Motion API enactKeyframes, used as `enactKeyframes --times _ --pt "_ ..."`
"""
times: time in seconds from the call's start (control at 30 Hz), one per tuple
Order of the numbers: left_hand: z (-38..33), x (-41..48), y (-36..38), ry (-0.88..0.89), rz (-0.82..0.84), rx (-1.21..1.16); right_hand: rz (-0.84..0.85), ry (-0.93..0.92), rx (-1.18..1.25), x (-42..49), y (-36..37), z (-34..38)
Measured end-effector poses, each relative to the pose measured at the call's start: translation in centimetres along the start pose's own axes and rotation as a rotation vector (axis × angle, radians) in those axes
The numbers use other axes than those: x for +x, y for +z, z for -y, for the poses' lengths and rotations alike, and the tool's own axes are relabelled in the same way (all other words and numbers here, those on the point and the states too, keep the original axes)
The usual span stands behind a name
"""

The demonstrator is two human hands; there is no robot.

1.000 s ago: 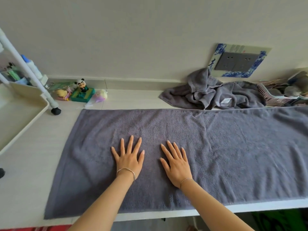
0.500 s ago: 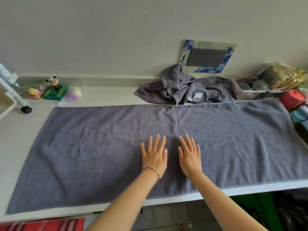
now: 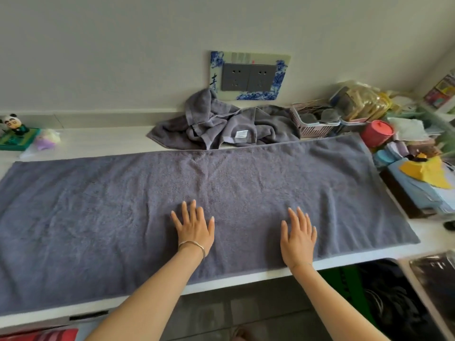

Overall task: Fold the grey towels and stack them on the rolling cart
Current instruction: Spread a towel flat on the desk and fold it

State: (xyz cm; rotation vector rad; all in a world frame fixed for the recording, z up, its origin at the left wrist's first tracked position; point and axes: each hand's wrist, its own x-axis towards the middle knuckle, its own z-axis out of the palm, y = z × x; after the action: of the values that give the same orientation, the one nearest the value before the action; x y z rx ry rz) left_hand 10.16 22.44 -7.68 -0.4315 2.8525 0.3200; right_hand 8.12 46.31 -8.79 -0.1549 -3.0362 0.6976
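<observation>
Left hand (image 3: 194,227): it is lying flat on the flat grey towel (image 3: 98,217), with its fingers straight and spread. Its grip is wide open and is holding nothing. A thin bracelet (image 3: 192,246) is sitting on the wrist.
Right hand (image 3: 299,238): it is also lying flat on the same towel, at 3 o'clock from the left hand and a little apart from it. Its grip is wide open too and is holding nothing.
Flat grey towel: it is lying spread out on the worktop (image 3: 98,141), under both hands. It is stretching far out to 9 o'clock from the left hand and to 3 o'clock from the right hand.
Crumpled grey towel (image 3: 221,129): it is sitting in a heap at 12 o'clock from the hands, by the wall. It is touching the far edge of the flat towel.
Pink basket (image 3: 312,129): it is standing at 1 o'clock from the right hand, just beside the heap. It is holding round grey things, but they are too small to tell what they are.
Red tub (image 3: 376,132): it is sitting at 2 o'clock, near the far right corner of the flat towel.
Panda toy (image 3: 13,123): it is standing on a green box (image 3: 17,141) at 10 o'clock from the left hand.
</observation>
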Motion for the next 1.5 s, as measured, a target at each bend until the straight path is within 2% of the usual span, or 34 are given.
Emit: enactKeyframes --times 0.13,0.27,0.57,0.77,0.97,1.1,1.17,1.3,1.43,1.5 --pt "-5.8 0.8 0.3 0.145 0.019 -0.042 -0.075 0.059 0.044 4.1 -3.9 -5.5" --pt "-11.6 1.4 0.8 0.291 0.092 -0.027 -0.115 0.192 0.076 8.3 -7.8 -10.9" --pt "-20.2 3.2 2.2 0.418 0.126 -0.014 -0.079 0.401 0.197 14.0 -12.5 -18.7" --pt "-21.2 4.5 3.3 0.384 0.124 0.007 -0.086 0.517 0.272 16.4 -12.7 -21.3" --pt "-19.7 4.3 4.6 0.433 0.101 0.08 -0.097 0.567 0.117 17.6 -12.7 -22.3" --pt "-19.5 4.4 4.4 0.437 0.132 0.054 -0.055 0.603 0.122 17.8 -12.9 -22.0" --pt "-19.4 4.4 4.1 0.439 0.143 0.025 0.017 0.554 0.196 17.9 -13.3 -21.2" --pt "-18.8 4.4 3.2 0.389 0.136 -0.079 0.086 0.345 0.395 18.2 -15.4 -17.7" --pt "-17.0 3.9 1.9 0.29 0.001 -0.31 0.263 0.205 0.709 18.4 -18.0 -11.5" --pt "-15.7 3.4 1.2 0.254 -0.076 -0.493 0.337 0.063 0.737 17.8 -18.7 -7.4"
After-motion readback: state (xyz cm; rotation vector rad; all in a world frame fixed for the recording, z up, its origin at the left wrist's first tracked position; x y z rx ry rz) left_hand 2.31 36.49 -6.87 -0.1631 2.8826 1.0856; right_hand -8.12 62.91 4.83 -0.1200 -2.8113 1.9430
